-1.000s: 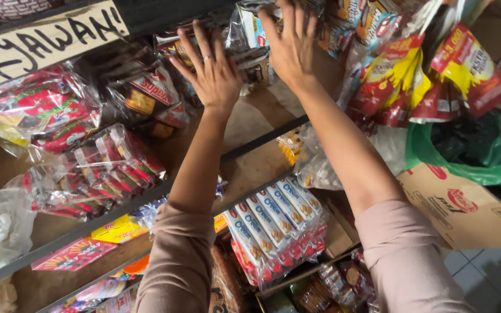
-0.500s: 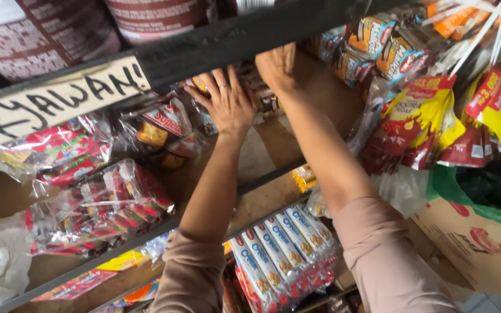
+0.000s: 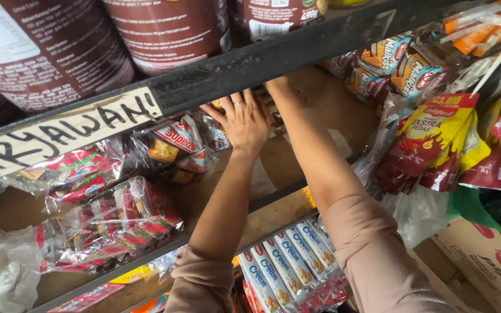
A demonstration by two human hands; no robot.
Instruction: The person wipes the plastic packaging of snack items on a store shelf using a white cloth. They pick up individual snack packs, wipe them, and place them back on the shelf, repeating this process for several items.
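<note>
At the bottom centre of the frame, two pink sleeves rise over a bundle of blue-and-white cream biscuit packs lying on the lower wooden shelf. To the lower left, clear bags of red wafer packs rest on the middle shelf beside a crumpled white plastic bag; at the right edge hang red and yellow snack sachets above a brown cardboard box. Higher up, at centre, the left hand is spread flat, fingers splayed, a ring on one finger, palm pressed against small snack packets at the back of the shelf, gripping nothing visibly. The right hand is hidden behind the dark shelf rail, so its state cannot be told. Brown tins stand along the top, with a hand-lettered white strip upper left. Against the earlier frames, both arms have reached deeper and the view has tilted upward, bringing the tins in.
</note>
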